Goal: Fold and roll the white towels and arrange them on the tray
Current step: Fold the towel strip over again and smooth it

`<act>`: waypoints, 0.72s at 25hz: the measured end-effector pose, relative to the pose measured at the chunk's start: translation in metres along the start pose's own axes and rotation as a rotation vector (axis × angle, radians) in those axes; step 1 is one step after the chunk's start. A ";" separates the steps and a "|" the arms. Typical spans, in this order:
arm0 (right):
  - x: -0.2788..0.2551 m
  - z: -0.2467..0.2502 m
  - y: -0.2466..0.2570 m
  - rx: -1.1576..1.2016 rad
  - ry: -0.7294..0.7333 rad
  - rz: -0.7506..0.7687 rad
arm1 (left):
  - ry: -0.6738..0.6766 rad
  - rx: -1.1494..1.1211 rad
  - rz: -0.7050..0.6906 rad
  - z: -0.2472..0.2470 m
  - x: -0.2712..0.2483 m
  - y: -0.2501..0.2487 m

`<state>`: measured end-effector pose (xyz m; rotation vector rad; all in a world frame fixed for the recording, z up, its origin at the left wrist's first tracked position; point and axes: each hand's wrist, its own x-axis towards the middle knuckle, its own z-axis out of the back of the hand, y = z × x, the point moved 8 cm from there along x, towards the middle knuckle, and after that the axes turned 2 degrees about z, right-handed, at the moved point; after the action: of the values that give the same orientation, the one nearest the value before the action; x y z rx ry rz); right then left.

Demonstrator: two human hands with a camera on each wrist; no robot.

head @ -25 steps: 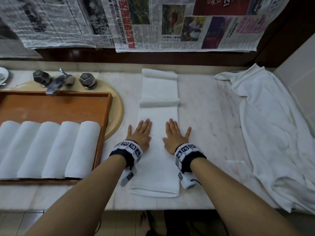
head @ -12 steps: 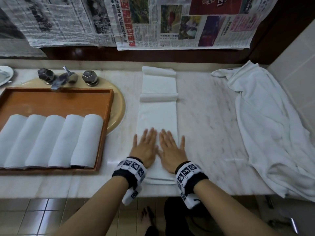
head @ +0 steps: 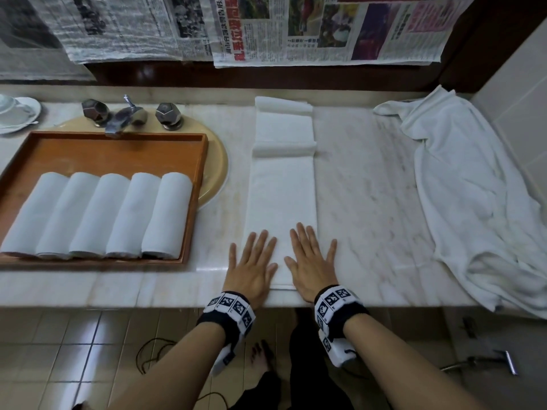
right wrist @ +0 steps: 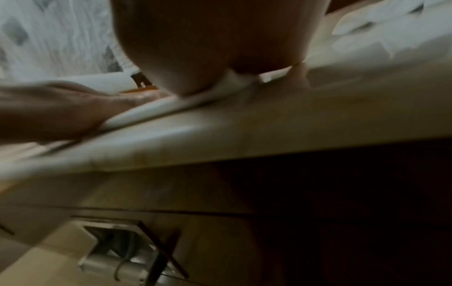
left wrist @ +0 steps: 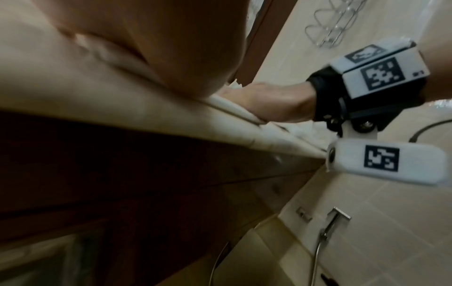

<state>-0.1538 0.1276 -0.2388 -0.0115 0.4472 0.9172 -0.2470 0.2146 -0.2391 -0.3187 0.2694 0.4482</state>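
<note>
A long white towel (head: 282,190), folded into a narrow strip, lies on the marble counter and runs from the back wall to the front edge, with a raised crease across its far part. My left hand (head: 253,261) and right hand (head: 309,257) lie flat side by side on its near end, fingers straight and spread. The left hand sits partly off the towel's left edge. In the left wrist view the right hand (left wrist: 271,102) presses the towel (left wrist: 234,108) at the counter's edge. A wooden tray (head: 118,149) at the left holds several rolled white towels (head: 100,214).
A sink (head: 216,173) with metal taps (head: 127,115) sits behind the tray. A loose white towel (head: 479,202) is heaped at the counter's right end by the tiled wall. A white dish (head: 16,112) stands at the far left. Newspaper (head: 296,28) covers the wall.
Both hands have slid toward me along the towel to its near end. They came close together half a second ago and now lie slightly apart. The towel's near end now stops at the counter's edge.
</note>
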 end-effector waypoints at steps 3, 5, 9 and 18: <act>-0.004 -0.003 -0.029 0.023 -0.014 -0.127 | -0.026 -0.028 0.146 0.002 -0.009 0.039; -0.006 0.007 -0.030 0.001 -0.056 -0.136 | -0.015 -0.048 0.184 0.011 -0.010 0.054; -0.016 0.026 0.012 0.213 -0.213 0.193 | -0.204 -0.267 0.261 0.045 -0.015 0.068; -0.030 0.026 0.000 0.599 -0.339 0.092 | -0.283 -0.837 0.522 0.026 -0.047 0.084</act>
<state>-0.1600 0.1098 -0.2037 0.7053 0.3920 0.8258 -0.3214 0.2780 -0.2203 -1.0028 -0.1384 1.1112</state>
